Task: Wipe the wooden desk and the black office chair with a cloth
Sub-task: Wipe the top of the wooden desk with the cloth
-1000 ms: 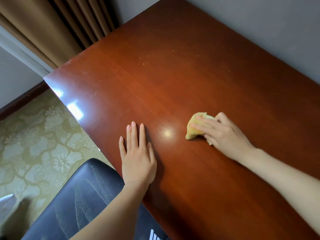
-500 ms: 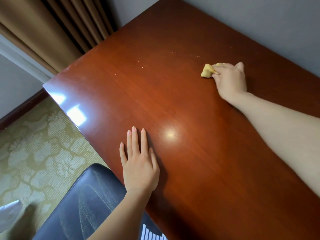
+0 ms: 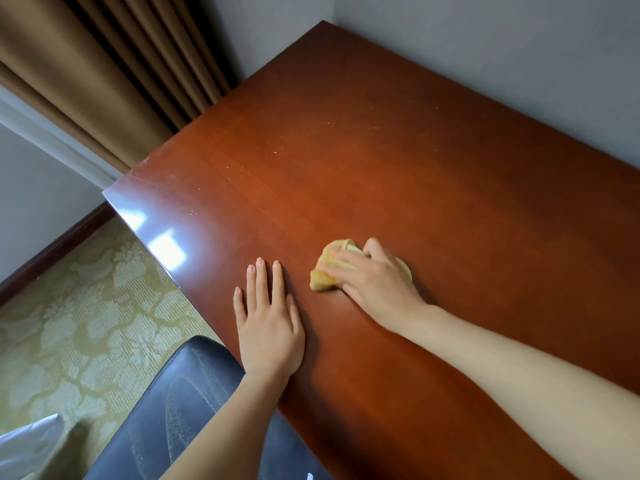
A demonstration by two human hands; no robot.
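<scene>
I see my right hand (image 3: 375, 282) gripping the bunched yellow cloth (image 3: 327, 271) on the wooden desk (image 3: 398, 174), the cloth's long axis running from near-left to far-right. My left hand (image 3: 268, 323) rests flat just beside it, fingers straight, near the front edge above the black office chair (image 3: 173, 410). Bare desktop extends toward the grey wall (image 3: 519, 64).
</scene>
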